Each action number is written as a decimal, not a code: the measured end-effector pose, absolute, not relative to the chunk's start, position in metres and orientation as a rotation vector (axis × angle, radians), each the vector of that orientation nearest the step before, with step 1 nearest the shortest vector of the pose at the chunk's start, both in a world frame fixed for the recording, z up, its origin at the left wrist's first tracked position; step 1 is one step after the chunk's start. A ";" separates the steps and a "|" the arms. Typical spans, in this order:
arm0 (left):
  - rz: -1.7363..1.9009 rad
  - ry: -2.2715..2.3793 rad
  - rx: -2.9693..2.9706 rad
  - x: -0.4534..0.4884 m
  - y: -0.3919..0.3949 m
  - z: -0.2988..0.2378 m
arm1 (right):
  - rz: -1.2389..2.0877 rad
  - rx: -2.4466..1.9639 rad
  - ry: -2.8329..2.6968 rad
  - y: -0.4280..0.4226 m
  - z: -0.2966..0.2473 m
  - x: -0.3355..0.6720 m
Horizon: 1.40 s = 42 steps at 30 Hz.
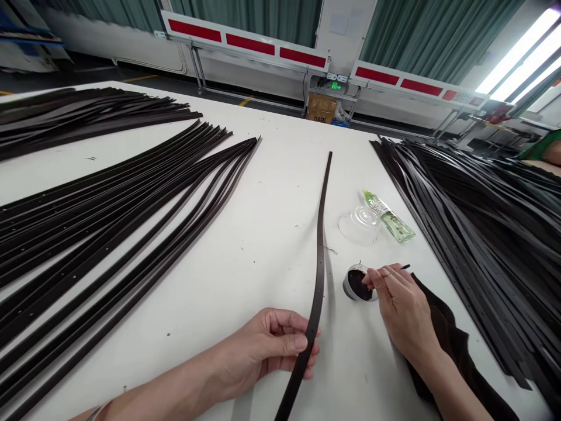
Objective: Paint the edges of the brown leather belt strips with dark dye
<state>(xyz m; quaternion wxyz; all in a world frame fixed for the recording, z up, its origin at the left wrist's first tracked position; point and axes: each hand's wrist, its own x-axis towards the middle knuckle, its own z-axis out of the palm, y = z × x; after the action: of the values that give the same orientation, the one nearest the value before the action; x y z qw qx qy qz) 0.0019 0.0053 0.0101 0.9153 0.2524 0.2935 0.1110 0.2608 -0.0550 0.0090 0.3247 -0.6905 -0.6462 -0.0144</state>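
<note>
Punched dark strap (319, 263) bows from six o'clock toward one, pinched by the left hand (280, 345), likely for steadiness; apart, at four, the right hand (405, 310) grips a thin stick (405, 267) by a cup (349, 290), perhaps for dipping.

Observed on the white tabletop (280, 222): a green, partly see-through tube (393, 223) lies aslant, just beside a piece of clear plastic (359, 225); whether lid or dish, I cannot tell. Along the far wall, green curtains (254, 20) hang in folds on both sides of a pale wall section (344, 47). A long white board (249, 44) bearing red rectangles runs before them on metal legs. Beneath sits a cardboard box (321, 108) lettered KARL, with a lit green sign (336, 86) just above. The dark floor (175, 86) carries yellow lines. At the right edge I note a person's green clothing (541, 143), partly cut off.
</note>
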 end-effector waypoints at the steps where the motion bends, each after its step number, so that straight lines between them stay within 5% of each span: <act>1: 0.231 0.607 0.518 0.002 0.005 0.010 | -0.043 -1.813 -1.699 -0.055 0.008 0.261; 13: 0.218 0.580 0.545 0.002 0.006 0.010 | -0.013 -1.824 -1.509 -0.062 0.022 0.253; 22: 0.236 0.559 0.546 0.000 0.004 0.002 | 0.665 -1.570 -0.787 -0.075 0.029 0.228; 34: 0.249 0.545 0.519 0.002 0.001 0.001 | 0.195 -1.298 -1.687 -0.088 0.039 0.185; 42: 0.249 0.510 0.531 0.001 0.001 -0.001 | 0.151 -1.230 -1.798 -0.086 0.031 0.185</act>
<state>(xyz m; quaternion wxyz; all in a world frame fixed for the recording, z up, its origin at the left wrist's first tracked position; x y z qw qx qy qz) 0.0012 0.0014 -0.0012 0.9255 0.2590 0.2485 0.1213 0.1853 -0.0862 0.0311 0.4609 -0.5000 -0.7307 0.0614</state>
